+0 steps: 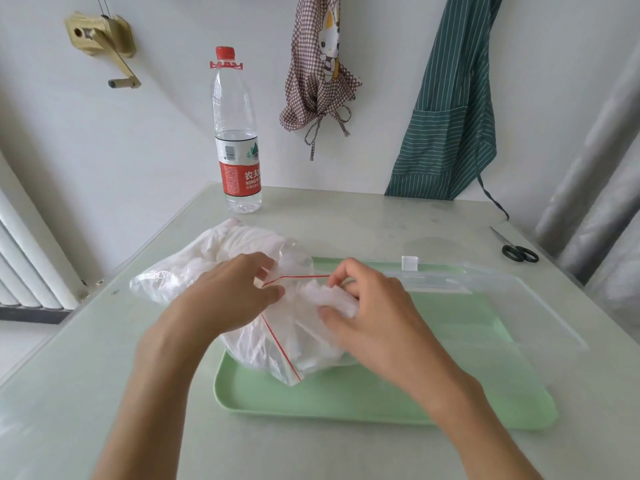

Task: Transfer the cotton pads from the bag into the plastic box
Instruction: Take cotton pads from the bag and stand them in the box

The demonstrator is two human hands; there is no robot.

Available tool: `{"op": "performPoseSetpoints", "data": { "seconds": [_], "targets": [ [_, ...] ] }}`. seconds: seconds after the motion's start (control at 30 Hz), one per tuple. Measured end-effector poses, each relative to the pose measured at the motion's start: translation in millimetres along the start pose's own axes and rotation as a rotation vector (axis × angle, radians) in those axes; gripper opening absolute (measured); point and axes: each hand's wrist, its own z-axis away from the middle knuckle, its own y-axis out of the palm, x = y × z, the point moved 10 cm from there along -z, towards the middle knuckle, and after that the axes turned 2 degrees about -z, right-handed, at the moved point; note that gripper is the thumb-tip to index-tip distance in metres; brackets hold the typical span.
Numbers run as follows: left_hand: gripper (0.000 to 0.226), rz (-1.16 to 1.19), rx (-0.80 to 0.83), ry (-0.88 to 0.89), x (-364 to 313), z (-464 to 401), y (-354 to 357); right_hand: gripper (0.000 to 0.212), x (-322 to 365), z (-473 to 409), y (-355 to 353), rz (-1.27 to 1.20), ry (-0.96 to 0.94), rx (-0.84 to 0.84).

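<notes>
A clear zip bag (221,258) with a red seal line lies across the table and the left end of a green tray (346,400), stuffed with white cotton pads. My left hand (228,296) pinches the bag's mouth at the red line. My right hand (374,306) grips a wad of white cotton pads (332,299) at the bag's opening. A clear plastic box (519,306) sits on the tray to the right of my hands, its white latch at the far rim.
A water bottle (237,140) with a red label stands at the table's far left. Black-handled scissors (517,249) lie at the far right edge. Two aprons hang on the wall behind. A radiator is at the left.
</notes>
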Motion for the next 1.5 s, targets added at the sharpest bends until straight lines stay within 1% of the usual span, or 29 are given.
{"op": "performPoseSetpoints", "data": {
  "seconds": [0.1,0.13,0.2,0.27,0.33,0.37,0.4,0.47,0.53,0.6,0.63,0.73,0.77,0.83,0.9,0.97,1.03,1.1,1.17,1.23,1.3,1.37,1.43,1.5],
  "targets": [
    [0.054,-0.026,-0.151,0.053,-13.9,-0.5,-9.6,0.015,-14.7,-1.6,-21.2,-0.195,0.095,0.048],
    [0.057,-0.003,-0.182,0.091,-19.8,0.3,-11.7,0.015,-20.6,-2.5,-29.4,-0.276,0.130,0.051],
    [0.059,0.132,-0.189,0.175,-33.2,1.9,-12.9,0.018,-33.5,-4.5,-44.9,-0.481,0.200,0.045],
    [0.048,0.353,-0.186,0.247,-47.9,6.0,-15.7,0.024,-43.6,-5.4,-52.4,-0.719,0.248,0.045],
    [0.027,0.565,-0.219,0.295,-63.2,11.1,-19.0,0.032,-50.7,-6.6,-54.6,-0.918,0.275,0.031],
    [0.020,0.663,-0.223,0.296,-69.4,12.0,-17.2,0.034,-53.2,-7.3,-54.0,-0.994,0.287,0.019],
    [0.019,0.755,-0.193,0.281,-75.2,12.0,-11.2,0.034,-54.8,-7.8,-52.7,-1.044,0.297,0.009],
    [0.029,0.872,-0.051,0.235,-86.6,9.2,10.4,0.035,-56.7,-9.6,-50.5,-1.046,0.304,-0.021],
    [0.045,0.838,0.059,0.239,-96.6,8.1,31.7,0.039,-57.6,-11.0,-50.0,-0.985,0.298,-0.057],
    [0.056,0.730,0.041,0.251,-97.7,6.9,40.3,0.040,-59.6,-11.2,-51.8,-0.896,0.292,-0.099],
    [0.054,0.709,0.009,0.256,-96.8,5.8,40.8,0.040,-61.1,-11.1,-54.2,-0.842,0.289,-0.126],
    [0.023,0.762,-0.062,0.267,-93.1,4.5,37.3,0.038,-63.9,-10.4,-62.4,-0.770,0.276,-0.187],
    [0.021,0.762,-0.078,0.269,-92.9,4.2,36.3,0.037,-64.0,-11.1,-63.2,-0.773,0.270,-0.183],
    [0.025,0.764,-0.090,0.282,-93.3,3.6,37.4,0.028,-64.4,-11.7,-62.2,-0.779,0.265,-0.147],
    [0.025,0.818,-0.089,0.295,-94.3,4.0,37.9,0.019,-64.1,-11.5,-57.1,-0.767,0.265,-0.070],
    [0.022,0.875,-0.086,0.299,-94.8,3.3,37.9,0.020,-62.6,-10.2,-50.6,-0.777,0.278,0.016],
    [0.018,0.932,-0.091,0.296,-94.7,2.4,37.0,0.021,-62.1,-9.4,-49.8,-0.780,0.282,0.036],
    [0.012,1.004,-0.091,0.264,-92.5,1.1,38.2,0.020,-63.8,-11.0,-55.4,-0.766,0.268,-0.038],
    [0.016,1.037,-0.058,0.232,-94.3,1.2,44.4,0.019,-67.0,-12.7,-61.3,-0.797,0.264,-0.170],
    [0.017,1.016,-0.051,0.232,-98.3,1.7,49.5,0.021,-68.4,-12.5,-61.6,-0.879,0.263,-0.263],
    [0.016,0.917,-0.096,0.280,-100.8,2.3,49.8,0.022,-67.7,-10.7,-61.0,-0.963,0.254,-0.280],
    [0.017,0.687,-0.169,0.357,-103.0,3.9,49.8,0.023,-74.3,-9.4,-69.1,-0.963,0.268,-0.273],
    [0.013,0.367,-0.205,0.407,-105.8,7.7,57.5,0.024,-91.5,-5.5,-79.2,-0.904,0.360,-0.229],
    [0.013,0.066,-0.202,0.468,-113.9,11.0,67.3,0.027,-110.6,0.3,-86.6,-0.741,0.477,-0.123]
  ]
}}
